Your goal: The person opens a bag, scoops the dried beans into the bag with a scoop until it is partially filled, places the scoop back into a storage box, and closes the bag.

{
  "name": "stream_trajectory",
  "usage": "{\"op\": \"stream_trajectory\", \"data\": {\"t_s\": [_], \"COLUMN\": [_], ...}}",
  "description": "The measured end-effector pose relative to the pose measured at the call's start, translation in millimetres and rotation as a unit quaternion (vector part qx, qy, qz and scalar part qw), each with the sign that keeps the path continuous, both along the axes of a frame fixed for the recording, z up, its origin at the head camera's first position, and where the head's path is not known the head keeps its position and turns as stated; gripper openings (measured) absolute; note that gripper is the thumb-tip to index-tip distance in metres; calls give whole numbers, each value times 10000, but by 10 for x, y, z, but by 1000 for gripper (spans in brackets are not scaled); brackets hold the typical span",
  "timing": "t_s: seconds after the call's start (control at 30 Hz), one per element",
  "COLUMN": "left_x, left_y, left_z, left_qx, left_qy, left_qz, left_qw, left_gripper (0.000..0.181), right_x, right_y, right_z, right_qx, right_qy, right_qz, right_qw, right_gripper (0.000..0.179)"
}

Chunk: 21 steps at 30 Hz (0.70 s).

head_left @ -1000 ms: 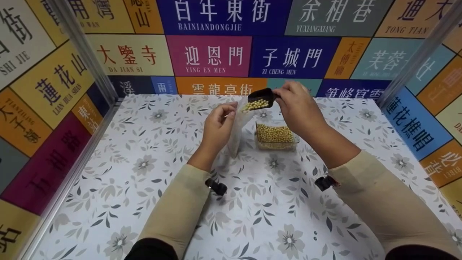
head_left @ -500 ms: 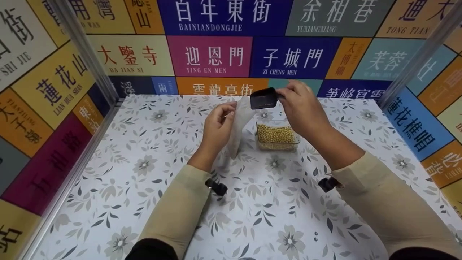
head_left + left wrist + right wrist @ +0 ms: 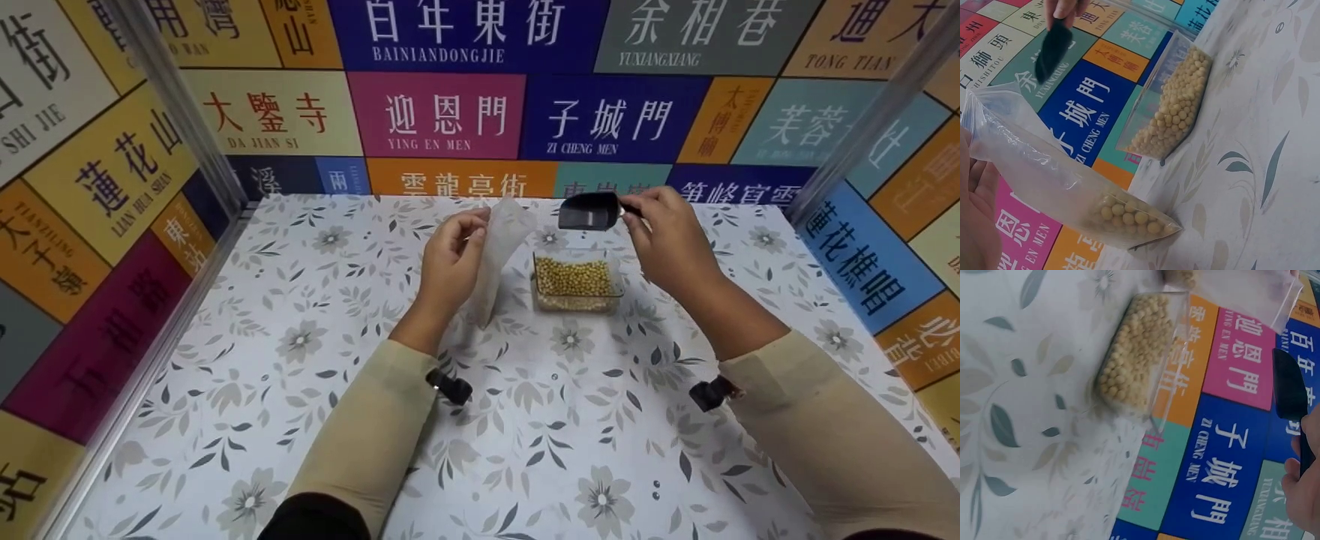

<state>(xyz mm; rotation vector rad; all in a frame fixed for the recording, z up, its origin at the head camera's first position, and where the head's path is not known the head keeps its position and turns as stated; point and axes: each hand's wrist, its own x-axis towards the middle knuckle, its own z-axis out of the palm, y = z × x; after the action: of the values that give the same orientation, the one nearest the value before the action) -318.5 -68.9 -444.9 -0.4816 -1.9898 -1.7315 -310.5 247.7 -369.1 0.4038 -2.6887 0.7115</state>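
Observation:
My left hand pinches the top of a translucent plastic bag, which hangs with its lower end near the table. Soybeans lie in the bag's bottom corner, as the left wrist view shows. In my right hand is the handle of a black scoop, held up behind and above a clear rectangular container. No beans show in the scoop. The container stands on the table to the right of the bag, filled with many soybeans.
A white tablecloth with a grey leaf and flower print covers the table. Panels of coloured signs close off the back and both sides, joined by clear corner strips.
Beans that were in the scoop a second ago are gone from it. My right hand has moved the scoop rightward, away from the bag. The left hand stays nearly still.

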Motion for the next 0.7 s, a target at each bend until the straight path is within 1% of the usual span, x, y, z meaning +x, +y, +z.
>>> {"op": "stream_trajectory", "data": {"t_s": [0.13, 0.2, 0.47, 0.6, 0.7], "left_x": [-5, 2, 12, 24, 26], "left_y": [1, 5, 26, 24, 21], "left_z": [-1, 5, 13, 22, 24], "left_qx": [64, 21, -144, -179, -182], "left_qy": [-31, -35, -75, -118, -103], "left_qz": [-25, -7, 37, 47, 52], "left_qw": [10000, 10000, 9999, 9998, 9998], "left_gripper": [13, 13, 13, 13, 13], "right_x": [-37, -55, -143, -184, -194], "right_y": [113, 159, 277, 300, 293], "right_z": [-119, -181, -391, -493, -554], "right_qx": [-22, -8, 134, 297, 500], "right_qy": [-552, -785, -1447, -1574, -1404], "right_qz": [-134, -151, -108, -41, -10], "right_qw": [9984, 9968, 9893, 9871, 9888], "right_gripper": [42, 43, 42, 39, 36]}}
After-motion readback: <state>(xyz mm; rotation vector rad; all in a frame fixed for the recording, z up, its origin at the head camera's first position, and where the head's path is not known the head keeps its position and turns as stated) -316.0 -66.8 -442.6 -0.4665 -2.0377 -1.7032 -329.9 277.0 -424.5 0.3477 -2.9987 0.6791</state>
